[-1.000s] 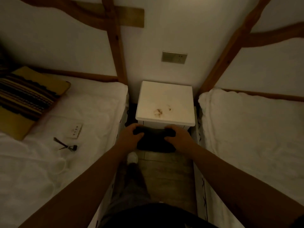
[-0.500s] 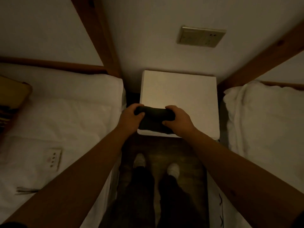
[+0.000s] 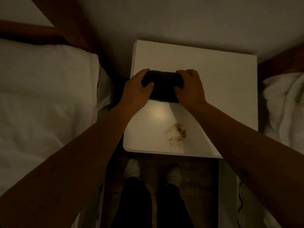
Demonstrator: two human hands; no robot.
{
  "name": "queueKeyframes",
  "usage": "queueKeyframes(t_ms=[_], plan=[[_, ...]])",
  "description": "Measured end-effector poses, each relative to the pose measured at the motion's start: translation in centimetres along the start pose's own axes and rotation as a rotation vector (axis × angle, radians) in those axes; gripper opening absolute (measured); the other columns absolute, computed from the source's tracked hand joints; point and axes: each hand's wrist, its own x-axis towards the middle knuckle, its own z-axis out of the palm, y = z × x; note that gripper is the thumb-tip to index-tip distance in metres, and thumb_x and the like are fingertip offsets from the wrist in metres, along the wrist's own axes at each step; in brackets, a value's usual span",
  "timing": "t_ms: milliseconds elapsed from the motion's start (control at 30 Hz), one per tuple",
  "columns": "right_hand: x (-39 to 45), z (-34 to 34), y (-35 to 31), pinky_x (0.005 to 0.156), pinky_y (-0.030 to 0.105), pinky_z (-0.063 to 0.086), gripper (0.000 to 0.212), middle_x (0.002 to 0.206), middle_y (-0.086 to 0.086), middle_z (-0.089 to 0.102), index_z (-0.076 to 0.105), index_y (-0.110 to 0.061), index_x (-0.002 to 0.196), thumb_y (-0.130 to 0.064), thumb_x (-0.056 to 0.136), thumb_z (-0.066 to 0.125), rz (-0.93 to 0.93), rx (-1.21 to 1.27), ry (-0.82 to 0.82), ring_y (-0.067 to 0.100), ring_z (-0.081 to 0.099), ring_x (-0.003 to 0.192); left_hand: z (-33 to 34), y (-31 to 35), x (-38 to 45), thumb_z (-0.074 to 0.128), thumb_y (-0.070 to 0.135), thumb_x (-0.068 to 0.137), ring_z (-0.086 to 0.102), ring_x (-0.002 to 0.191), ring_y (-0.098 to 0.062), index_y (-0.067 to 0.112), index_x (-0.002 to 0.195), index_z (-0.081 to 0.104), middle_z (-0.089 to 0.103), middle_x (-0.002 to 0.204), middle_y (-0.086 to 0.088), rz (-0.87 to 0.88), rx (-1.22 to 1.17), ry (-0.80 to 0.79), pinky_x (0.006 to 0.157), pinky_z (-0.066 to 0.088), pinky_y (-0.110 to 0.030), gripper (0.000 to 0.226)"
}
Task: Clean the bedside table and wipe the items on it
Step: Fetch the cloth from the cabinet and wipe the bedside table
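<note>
A white bedside table (image 3: 218, 76) stands against the wall between two beds. A folded dark cloth (image 3: 162, 86) lies over the left middle of its top. My left hand (image 3: 136, 89) grips the cloth's left end and my right hand (image 3: 190, 89) grips its right end, fingers curled over the far edge. A brown crumbly stain (image 3: 178, 133) marks the tabletop near the front edge, between my forearms and apart from the cloth. Nothing else sits on the table.
A white-sheeted bed (image 3: 46, 102) lies on the left and another white bed (image 3: 286, 109) on the right, each with wooden frame posts behind. My legs and white shoes (image 3: 132, 167) stand on the narrow floor strip in front of the table.
I have stepped closer and lean over the table. Both hands carried the cloth from the front edge further onto the tabletop. The stain, covered half a second ago, shows again near the front.
</note>
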Motion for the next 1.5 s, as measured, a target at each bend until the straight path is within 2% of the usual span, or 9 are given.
queueKeyframes(t_ms=[100, 233, 533, 1000, 1133, 1233, 1333, 1433, 1500], plan=[[0.1, 1.3, 0.4, 0.11, 0.048, 0.023, 0.064, 0.153, 0.014, 0.028, 0.039, -0.019, 0.143, -0.045, 0.087, 0.055, -0.149, -0.204, 0.068, 0.039, 0.023, 0.138, 0.8, -1.5, -1.5, 0.053, 0.021, 0.095, 0.034, 0.138, -0.023, 0.017, 0.15, 0.027, 0.033, 0.153, -0.012, 0.212, 0.262, 0.036, 0.114, 0.028, -0.033, 0.061], [0.2, 3.6, -0.5, 0.11, 0.06, 0.008, 0.075, 0.157, 0.007, 0.023, 0.025, -0.026, 0.149, -0.063, 0.087, 0.043, -0.468, -0.42, -0.08, 0.036, 0.017, 0.143, 1.2, -3.6, -3.9, 0.048, 0.031, 0.096, 0.017, 0.145, -0.034, 0.016, 0.152, 0.015, 0.019, 0.158, -0.016, 0.275, 0.681, 0.037, 0.113, 0.024, -0.053, 0.067], [0.0, 3.3, 2.4, 0.109, 0.061, 0.01, 0.07, 0.158, 0.004, 0.021, 0.019, -0.028, 0.151, -0.065, 0.092, 0.028, -0.464, -0.526, -0.064, 0.032, 0.018, 0.144, 2.0, -4.2, -4.1, 0.026, 0.057, 0.094, 0.0, 0.147, -0.031, 0.017, 0.152, -0.003, 0.001, 0.161, -0.013, 0.22, 1.004, -0.006, 0.117, 0.011, -0.053, 0.077], [-7.8, -3.1, 12.9, 0.108, 0.066, 0.018, 0.067, 0.156, 0.006, 0.027, 0.03, -0.028, 0.147, -0.064, 0.091, 0.035, -0.338, -0.471, -0.173, 0.034, 0.022, 0.142, 2.4, -2.9, -4.2, 0.023, 0.054, 0.095, 0.005, 0.146, -0.035, 0.018, 0.153, 0.005, 0.004, 0.16, -0.016, 0.169, 1.153, -0.031, 0.115, 0.01, -0.057, 0.071], [-13.6, -3.1, 14.4, 0.109, 0.061, 0.014, 0.074, 0.156, 0.002, 0.026, 0.038, -0.028, 0.144, -0.07, 0.084, 0.044, -0.357, -0.375, -0.202, 0.029, 0.02, 0.143, 4.3, -3.0, -5.3, 0.018, 0.052, 0.095, 0.003, 0.147, -0.031, 0.015, 0.152, 0.002, 0.003, 0.16, -0.016, 0.136, 1.148, 0.009, 0.116, 0.007, -0.052, 0.07], [-16.3, -3.1, 14.3, 0.103, 0.049, 0.031, 0.052, 0.142, 0.007, 0.048, 0.06, -0.017, 0.127, -0.05, 0.086, 0.056, -0.374, -0.22, -0.133, 0.032, 0.044, 0.128, 4.6, -3.3, -5.6, 0.02, 0.054, 0.095, 0.004, 0.147, -0.031, 0.015, 0.152, 0.004, 0.004, 0.16, -0.016, 0.139, 1.143, 0.033, 0.115, 0.008, -0.052, 0.071], [-15.4, -4.1, 13.3, 0.085, 0.026, 0.038, 0.027, 0.11, 0.005, 0.065, 0.067, -0.013, 0.11, -0.029, 0.091, 0.057, -0.06, 0.104, 0.018, 0.012, 0.053, 0.099, 4.6, -3.3, -5.4, 0.022, 0.054, 0.094, 0.005, 0.147, -0.032, 0.016, 0.152, 0.006, 0.005, 0.16, -0.016, 0.143, 1.133, 0.042, 0.115, 0.009, -0.052, 0.071], [-11.3, -5.8, 13.1, 0.069, 0.005, 0.033, 0.023, 0.093, 0.002, 0.058, 0.061, -0.006, 0.105, -0.025, 0.097, 0.051, 0.251, 0.267, 0.196, 0.004, 0.05, 0.085, 4.6, -3.3, -5.4, 0.024, 0.055, 0.094, 0.004, 0.147, -0.031, 0.017, 0.152, 0.006, 0.004, 0.16, -0.014, 0.153, 1.111, 0.046, 0.116, 0.009, -0.052, 0.071], [-8.2, -7.3, 13.3, 0.062, 0.002, 0.032, 0.026, 0.091, -0.002, 0.056, 0.058, -0.004, 0.105, -0.027, 0.099, 0.048, 0.353, 0.333, 0.302, 0.003, 0.051, 0.081, 4.5, -3.3, -5.4, 0.024, 0.055, 0.094, 0.003, 0.147, -0.031, 0.017, 0.152, 0.006, 0.004, 0.161, -0.014, 0.15, 1.103, 0.04, 0.117, 0.008, -0.052, 0.071]])
